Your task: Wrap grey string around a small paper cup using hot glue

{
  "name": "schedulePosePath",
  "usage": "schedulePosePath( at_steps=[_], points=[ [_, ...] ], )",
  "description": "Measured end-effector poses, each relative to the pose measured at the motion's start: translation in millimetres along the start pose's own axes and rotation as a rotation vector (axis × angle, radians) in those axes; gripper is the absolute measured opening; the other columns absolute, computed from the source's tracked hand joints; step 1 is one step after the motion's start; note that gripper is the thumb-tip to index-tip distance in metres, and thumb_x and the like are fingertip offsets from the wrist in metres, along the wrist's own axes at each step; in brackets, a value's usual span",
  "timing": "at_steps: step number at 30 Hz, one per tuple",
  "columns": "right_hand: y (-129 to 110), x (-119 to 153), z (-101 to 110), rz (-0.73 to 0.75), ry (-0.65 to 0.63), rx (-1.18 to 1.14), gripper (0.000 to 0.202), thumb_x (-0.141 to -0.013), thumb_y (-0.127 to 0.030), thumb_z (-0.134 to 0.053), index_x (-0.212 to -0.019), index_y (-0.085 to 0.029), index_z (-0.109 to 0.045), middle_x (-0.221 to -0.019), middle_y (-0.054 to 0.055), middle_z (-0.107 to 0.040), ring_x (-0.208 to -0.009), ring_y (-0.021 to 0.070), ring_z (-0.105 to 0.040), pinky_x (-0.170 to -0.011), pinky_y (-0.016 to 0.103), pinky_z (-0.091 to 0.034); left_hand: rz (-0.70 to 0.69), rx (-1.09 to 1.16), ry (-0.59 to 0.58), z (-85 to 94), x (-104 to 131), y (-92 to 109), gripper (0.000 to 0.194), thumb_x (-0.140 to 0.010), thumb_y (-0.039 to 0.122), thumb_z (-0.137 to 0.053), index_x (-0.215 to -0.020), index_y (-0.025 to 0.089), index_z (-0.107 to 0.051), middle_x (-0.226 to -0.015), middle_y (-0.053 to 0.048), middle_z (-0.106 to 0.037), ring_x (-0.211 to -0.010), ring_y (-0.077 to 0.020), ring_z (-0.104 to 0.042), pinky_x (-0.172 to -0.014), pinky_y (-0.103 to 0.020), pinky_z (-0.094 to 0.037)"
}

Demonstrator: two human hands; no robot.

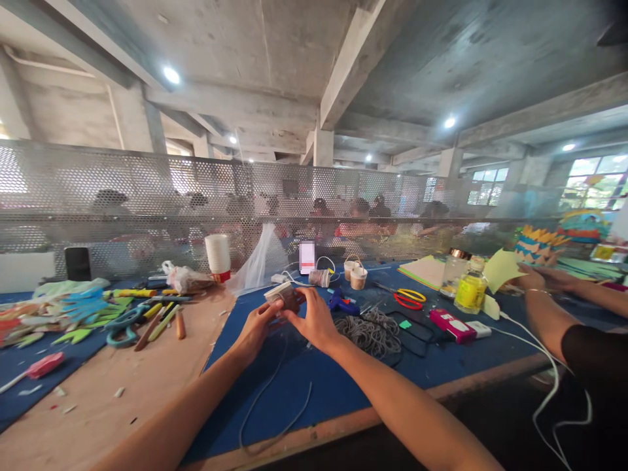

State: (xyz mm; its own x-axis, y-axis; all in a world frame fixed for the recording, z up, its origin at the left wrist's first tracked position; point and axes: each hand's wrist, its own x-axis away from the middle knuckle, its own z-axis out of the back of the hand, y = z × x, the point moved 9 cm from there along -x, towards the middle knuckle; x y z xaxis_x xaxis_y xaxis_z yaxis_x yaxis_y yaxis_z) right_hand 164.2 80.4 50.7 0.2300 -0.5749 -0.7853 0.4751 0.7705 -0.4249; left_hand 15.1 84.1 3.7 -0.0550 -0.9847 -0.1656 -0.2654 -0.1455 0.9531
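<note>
My left hand [258, 328] is closed around a small paper cup [277, 292] that lies tilted on its side, white rim to the left. Around its body there seems to be a grey-brown wrap of cord. The fingers of my right hand [316, 319] close on the cup's other end and partly hide it. A loose grey cord [246, 412] trails below my hands over the blue mat. Just right of my right hand are a heap of grey cord [370, 333] and a blue glue gun [342, 302]. Beyond them stand small wrapped cups with handles [358, 278].
Scissors with red and yellow handles [409, 299], a magenta box [451, 326] and a yellow bottle [471, 288] lie rightward, near another person's arm [547, 320]. Leftward are blue-handled scissors [122, 327], tools, scraps and stacked paper cups [217, 255]. A perforated screen [284, 190] stands behind.
</note>
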Motion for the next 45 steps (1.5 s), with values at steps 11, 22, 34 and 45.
schedulePosePath(
  at_steps=[11,22,34,45],
  points=[
    [-14,-2,6,0.104,0.003,0.068,0.016,-0.090,-0.013,-0.071,-0.100,-0.022,-0.062,-0.110,0.007,-0.068,-0.113,0.0247,-0.066,-0.099,0.041,-0.054,-0.021,0.018,0.143,18.6,-7,-8,0.061,-0.068,0.049,-0.093,-0.120,0.021,-0.074,-0.119,-0.012,-0.078,-0.106,-0.0291,-0.074,-0.093,-0.041,-0.056],
    [-32,-1,10,0.189,-0.029,-0.025,0.008,-0.094,-0.016,-0.065,-0.096,-0.023,-0.066,-0.110,0.008,-0.068,-0.114,0.0232,-0.066,-0.102,0.040,-0.054,-0.028,0.023,0.143,10.6,0,2,0.059,-0.067,0.048,-0.093,-0.116,0.020,-0.074,-0.118,-0.011,-0.077,-0.103,-0.0280,-0.073,-0.088,-0.039,-0.057],
    [-24,-5,19,0.151,0.009,-0.121,0.013,-0.100,-0.021,-0.054,-0.107,-0.022,-0.065,-0.105,0.007,-0.067,-0.096,0.0197,-0.069,-0.091,0.033,-0.059,-0.001,0.087,0.119,12.1,-2,-1,0.060,-0.070,0.049,-0.091,-0.120,0.019,-0.074,-0.125,-0.014,-0.077,-0.115,-0.0332,-0.073,-0.094,-0.042,-0.058],
    [68,-32,55,-0.225,-0.182,0.429,0.015,-0.101,-0.020,-0.056,-0.109,-0.019,-0.069,-0.113,0.009,-0.073,-0.102,0.0203,-0.071,-0.091,0.030,-0.053,0.030,0.087,0.115,12.0,-1,-4,0.062,-0.073,0.051,-0.090,-0.124,0.022,-0.073,-0.133,-0.013,-0.075,-0.121,-0.0309,-0.072,-0.090,-0.036,-0.059]
  ],
)
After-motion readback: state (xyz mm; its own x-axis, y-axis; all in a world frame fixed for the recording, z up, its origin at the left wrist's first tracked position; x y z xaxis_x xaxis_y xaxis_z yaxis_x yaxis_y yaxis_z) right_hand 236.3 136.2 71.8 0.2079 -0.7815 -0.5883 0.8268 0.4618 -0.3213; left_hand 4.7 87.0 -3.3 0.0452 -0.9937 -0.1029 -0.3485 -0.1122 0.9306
